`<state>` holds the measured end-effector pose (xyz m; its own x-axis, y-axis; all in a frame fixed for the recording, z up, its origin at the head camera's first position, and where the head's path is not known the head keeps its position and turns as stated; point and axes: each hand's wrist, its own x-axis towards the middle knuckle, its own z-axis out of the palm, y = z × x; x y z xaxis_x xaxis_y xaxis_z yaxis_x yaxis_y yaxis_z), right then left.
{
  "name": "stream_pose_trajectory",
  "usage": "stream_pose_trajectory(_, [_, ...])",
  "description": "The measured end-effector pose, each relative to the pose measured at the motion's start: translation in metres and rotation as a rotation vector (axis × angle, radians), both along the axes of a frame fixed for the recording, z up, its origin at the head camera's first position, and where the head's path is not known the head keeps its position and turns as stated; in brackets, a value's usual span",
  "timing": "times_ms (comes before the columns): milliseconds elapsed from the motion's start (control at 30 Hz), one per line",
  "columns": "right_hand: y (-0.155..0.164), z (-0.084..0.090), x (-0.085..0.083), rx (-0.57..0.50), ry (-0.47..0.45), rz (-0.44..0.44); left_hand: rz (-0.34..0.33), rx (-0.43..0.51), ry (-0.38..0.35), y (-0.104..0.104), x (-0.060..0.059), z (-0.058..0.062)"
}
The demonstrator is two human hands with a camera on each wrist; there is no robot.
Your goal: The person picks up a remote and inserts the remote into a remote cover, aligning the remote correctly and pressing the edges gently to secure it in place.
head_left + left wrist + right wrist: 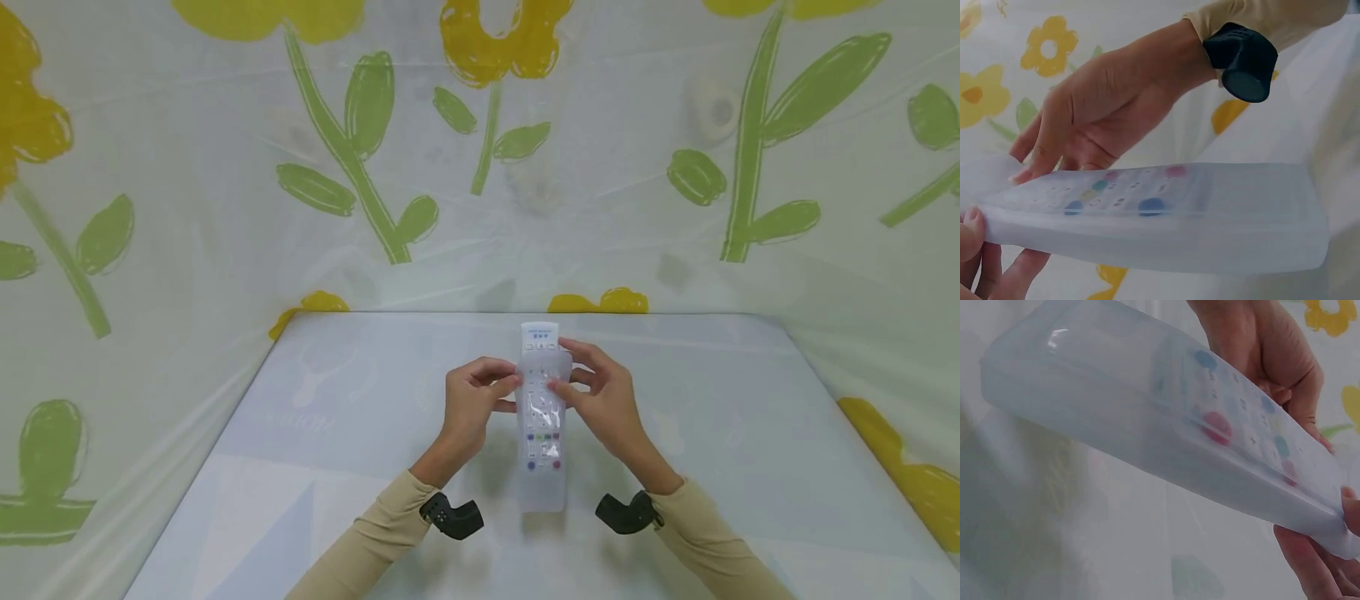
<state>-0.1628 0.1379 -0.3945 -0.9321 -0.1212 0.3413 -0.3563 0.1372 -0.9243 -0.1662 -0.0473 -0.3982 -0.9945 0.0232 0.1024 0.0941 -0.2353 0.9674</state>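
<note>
A white remote control (540, 333) sits partly inside a translucent soft cover (542, 493), its far end sticking out. Coloured buttons show through the cover, and the remote's near end stops short of the cover's closed end. On the left side, my left hand (469, 407) pinches the cover's edge near its mouth with thumb and fingers. My right hand (609, 410) grips the opposite side, thumb on the front face and fingers at the edge and behind. Both wrist views show the cover (1266, 219) from the side, tilted in the right wrist view (1085, 394).
Below the hands lies a table with a pale patterned cloth (352, 400). A white curtain with yellow flowers and green leaves (600, 250) hangs behind and along both sides. Each wrist carries a black camera (453, 517).
</note>
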Motion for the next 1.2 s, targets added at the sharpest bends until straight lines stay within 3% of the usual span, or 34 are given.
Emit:
stream_pose_trajectory(133, [0.0,-0.003,0.002,-0.014,-0.013,-0.01,-0.014,-0.023,0.002,0.001,0.0,0.001])
stream_pose_trajectory(367, [0.005,-0.005,0.003,-0.06,-0.017,0.013,-0.126,-0.085,0.044,0.0,-0.005,0.003])
stream_pose_trajectory(567, [0.011,-0.003,0.003,-0.078,-0.021,0.058,-0.106,-0.073,0.032,-0.003,-0.005,0.001])
stream_pose_trajectory(833, [0.012,-0.009,0.007,-0.163,0.1,-0.024,-0.178,-0.057,0.135,-0.003,-0.003,0.003])
stream_pose_trajectory(1067, [0.01,-0.011,0.012,-0.202,0.165,-0.013,-0.214,-0.058,0.119,-0.005,-0.001,0.006])
stream_pose_trajectory(1200, [0.006,0.001,0.015,-0.143,0.141,-0.042,-0.218,-0.045,0.096,-0.006,0.0,0.005])
